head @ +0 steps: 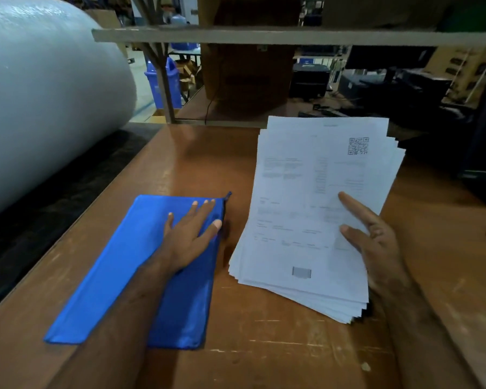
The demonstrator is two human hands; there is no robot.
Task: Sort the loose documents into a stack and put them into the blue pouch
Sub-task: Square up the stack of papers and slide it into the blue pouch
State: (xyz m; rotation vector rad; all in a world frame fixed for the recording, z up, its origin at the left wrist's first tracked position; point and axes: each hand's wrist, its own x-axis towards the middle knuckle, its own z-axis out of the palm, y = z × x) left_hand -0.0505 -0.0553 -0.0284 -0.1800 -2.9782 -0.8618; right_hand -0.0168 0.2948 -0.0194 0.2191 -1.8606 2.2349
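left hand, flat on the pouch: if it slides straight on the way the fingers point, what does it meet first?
Probably the zipper edge of the blue pouch: the left hand lies flat with fingers aimed up and right, their tips almost at it. Beyond is bare table, then likely the paper stack; depth is unclear.

A big bubble-wrap roll (40, 108) lies left on the wooden table (264, 346); blue bin (163, 82) behind.

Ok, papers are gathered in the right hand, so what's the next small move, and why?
Probably unzip the blue pouch: it lies flat under the left hand, apparently closed, while the right hand holds the documents, their edges uneven, beside it.
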